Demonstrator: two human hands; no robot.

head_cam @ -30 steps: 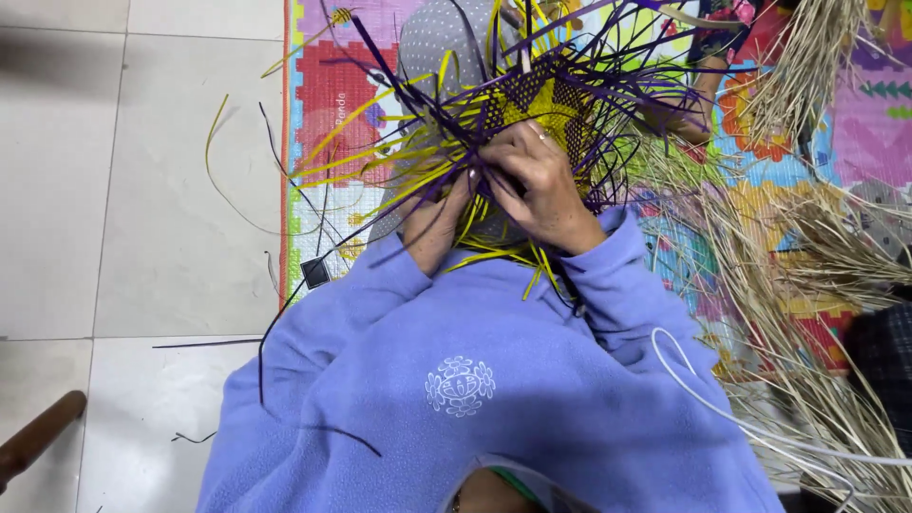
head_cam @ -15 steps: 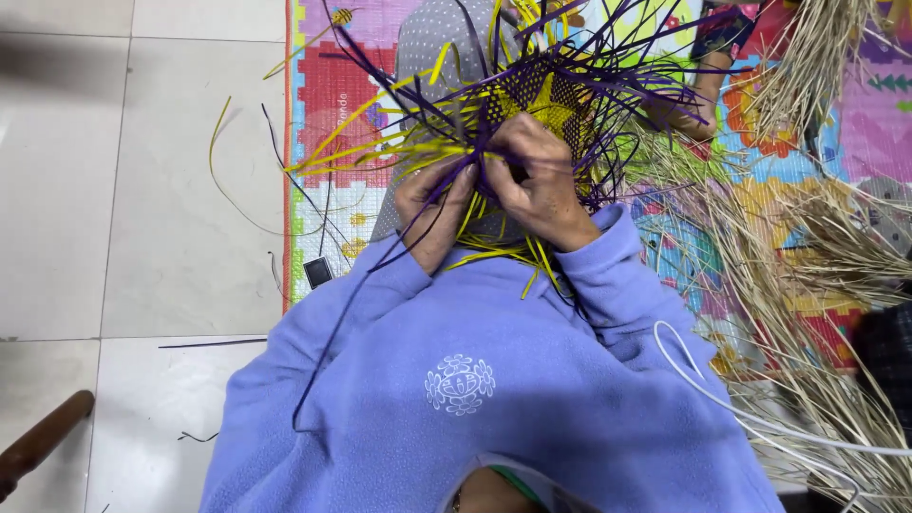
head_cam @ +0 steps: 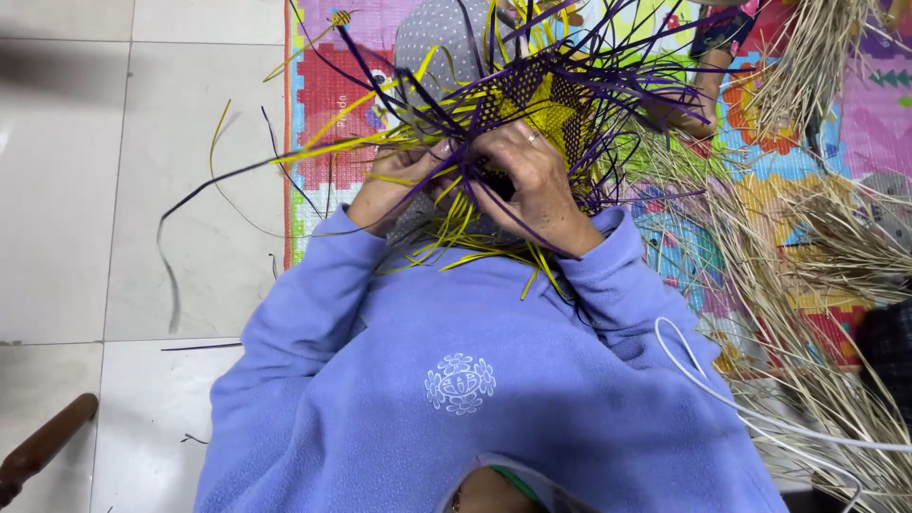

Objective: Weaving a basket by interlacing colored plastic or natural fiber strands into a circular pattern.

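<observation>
White floor tiles and a bright mat [head_cam: 332, 104] lie under us as our left hand [head_cam: 404, 185] and right hand [head_cam: 532, 180] pinch purple and yellow strips at the weave [head_cam: 537, 100], only a small patch plaited, long loose ends left.

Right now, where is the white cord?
In the head view the white cord lies low on the right, curving from beside the purple sleeve out toward the right edge, over the dry straw on the colourful mat.
</observation>
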